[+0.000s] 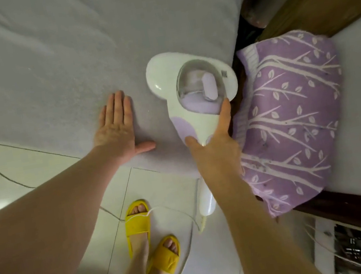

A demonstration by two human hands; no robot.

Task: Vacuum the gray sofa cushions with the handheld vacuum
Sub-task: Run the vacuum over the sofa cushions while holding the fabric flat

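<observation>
Down on the gray sofa cushion the left hand lies flat, fingers straight. Just beside it sits the white-and-lilac handheld vacuum, head on the cushion's right end. The right hand grips its handle, close to a purple leaf-patterned pillow.

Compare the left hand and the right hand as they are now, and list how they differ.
Pose: the left hand lies flat with straight fingers, while the right hand is wrapped round a handle with its forefinger stretched forward.
Load: the left hand holds nothing and presses on the gray sofa cushion, while the right hand grips the handheld vacuum.
Shared: both are bare and reach toward the same cushion.
</observation>
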